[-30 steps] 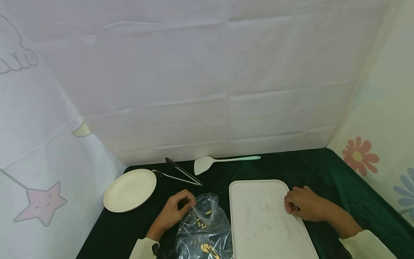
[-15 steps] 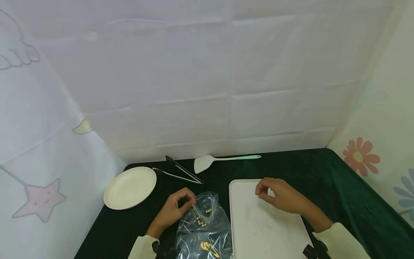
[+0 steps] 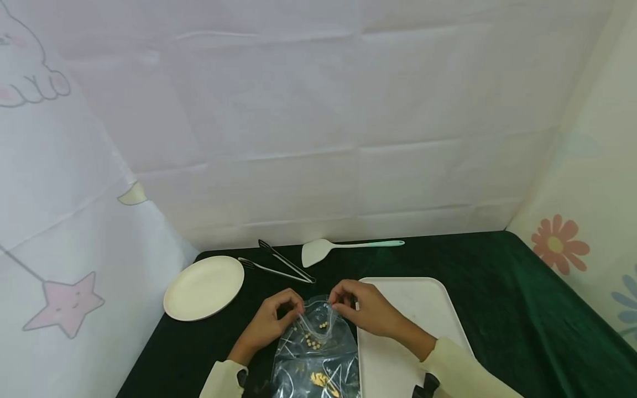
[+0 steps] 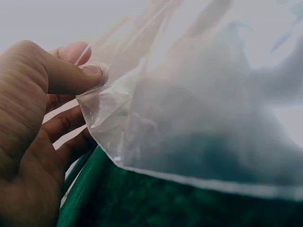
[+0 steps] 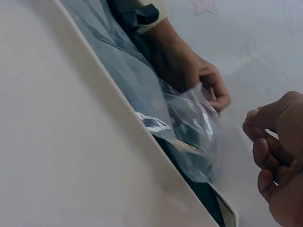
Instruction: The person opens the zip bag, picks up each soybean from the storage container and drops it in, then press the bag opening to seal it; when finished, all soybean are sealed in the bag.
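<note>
A clear plastic zip bag [image 3: 316,359] lies on the dark green cloth, with small pale round pieces [image 3: 313,344] and a yellow, walnut-like piece [image 3: 319,379] inside or seen through it. My left hand [image 3: 271,319] pinches the bag's upper left edge between thumb and index finger; the left wrist view shows this pinch on the film [image 4: 111,104] closely. At the bag's upper right corner is my right hand [image 3: 370,309], above the tray's edge. In the right wrist view the right fingers [image 5: 272,142] are loosely curled, with thumb and index finger near each other, and a gap separates them from the bag.
A white rectangular tray [image 3: 423,296] lies right of the bag, partly under my right forearm. Behind are a white oval plate [image 3: 204,287], metal tongs [image 3: 286,261] and a pale spatula [image 3: 316,253]. White fabric walls [image 3: 298,188] enclose the table's far side.
My right hand has left the tray's right edge and moved left across it to the bag's upper right corner. The left hand still pinches the bag in the same place.
</note>
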The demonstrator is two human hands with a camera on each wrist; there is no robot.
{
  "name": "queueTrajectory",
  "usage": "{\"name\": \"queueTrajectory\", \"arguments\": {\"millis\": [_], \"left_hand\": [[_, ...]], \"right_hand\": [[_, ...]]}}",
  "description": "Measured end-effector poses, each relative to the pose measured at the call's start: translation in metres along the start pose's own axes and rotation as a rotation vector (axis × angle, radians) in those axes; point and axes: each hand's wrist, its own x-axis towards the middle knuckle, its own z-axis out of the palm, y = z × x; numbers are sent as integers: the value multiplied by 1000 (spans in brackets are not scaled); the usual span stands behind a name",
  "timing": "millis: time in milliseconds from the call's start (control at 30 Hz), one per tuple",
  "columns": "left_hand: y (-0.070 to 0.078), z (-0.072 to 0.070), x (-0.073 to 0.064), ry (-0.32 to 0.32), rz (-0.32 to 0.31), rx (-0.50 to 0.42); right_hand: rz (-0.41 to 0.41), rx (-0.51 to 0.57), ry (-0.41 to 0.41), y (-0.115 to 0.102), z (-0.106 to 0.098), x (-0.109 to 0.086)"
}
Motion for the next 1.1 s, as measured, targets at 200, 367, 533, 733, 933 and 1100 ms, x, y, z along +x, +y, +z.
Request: {"name": "queueTrajectory", "arguments": {"millis": [200,367,533,733,933,1100], "left_hand": [[-1,-1,0,-9,4,-4],[-1,-2,0,-2,-3,-6],[-1,-1,0,3,-14,-13],[0,-1,0,8,-15,-13],[0,-3,0,5,-2,-9],[-1,-3,-1,2,-4,-5]], "right_hand": [[-45,-15,-20,-1,20,8],[-55,-95,-9,-1,26,9],[-57,-109,-16,0,22,3],[-29,-165,40,-4,-19,-15],[-8,-354,62,6,-80,-57],[12,-479,-94,11,-120,-102]]}}
